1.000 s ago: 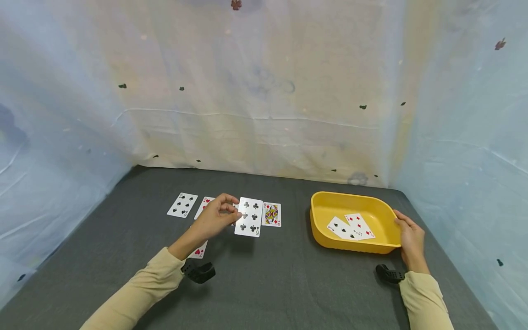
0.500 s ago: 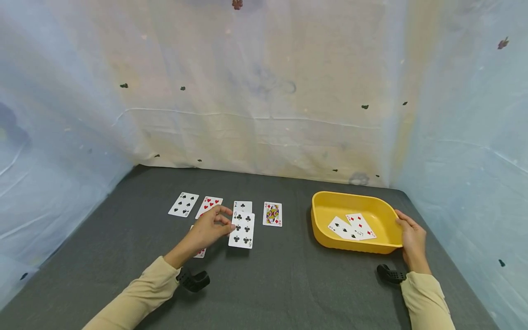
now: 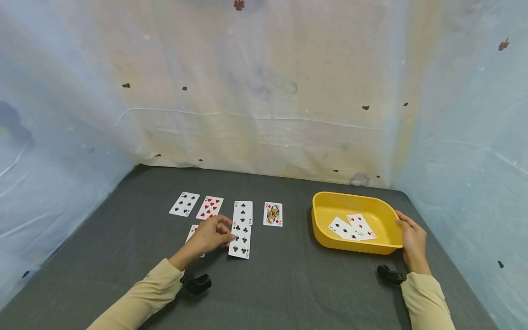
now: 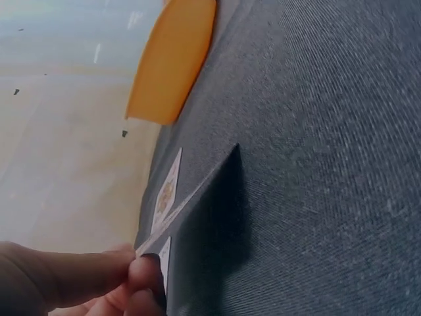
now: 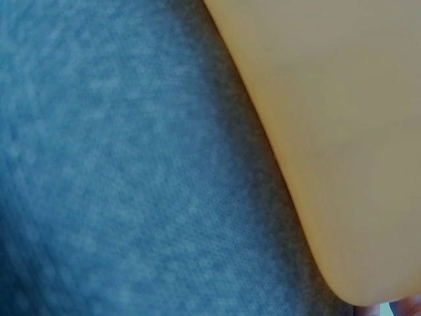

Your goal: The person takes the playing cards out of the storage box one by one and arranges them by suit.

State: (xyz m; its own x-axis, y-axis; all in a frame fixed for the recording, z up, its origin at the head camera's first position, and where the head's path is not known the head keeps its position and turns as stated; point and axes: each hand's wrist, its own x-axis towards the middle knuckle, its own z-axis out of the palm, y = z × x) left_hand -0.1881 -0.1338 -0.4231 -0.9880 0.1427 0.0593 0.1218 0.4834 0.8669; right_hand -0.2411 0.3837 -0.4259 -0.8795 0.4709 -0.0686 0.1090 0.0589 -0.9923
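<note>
My left hand [image 3: 209, 236] pinches a six of clubs [image 3: 240, 243] by its left edge. In the left wrist view this card [image 4: 191, 197] appears nearly edge-on, tilted, its far corner raised above a dark shadow. Its upper end overlaps another clubs card [image 3: 243, 211], which lies on the cloth. Partly hidden beneath my left hand is a red-suited card [image 3: 192, 230]. At the right, my right hand [image 3: 414, 240] grips the right end of a yellow tray [image 3: 350, 199]. Inside it lie a spades card [image 3: 341, 228] and a diamonds card [image 3: 361, 226], overlapping.
A spades card [image 3: 184, 204], a hearts card [image 3: 210, 207] and a diamonds face card [image 3: 273, 214] lie in the back row. Dark grey cloth [image 3: 288, 279] covers the table. Pale fabric walls [image 3: 255, 91] rise behind and at both sides.
My left hand has brought the six of clubs left and toward me, down over the lower end of the other clubs card. My right hand and the tray have stayed in place.
</note>
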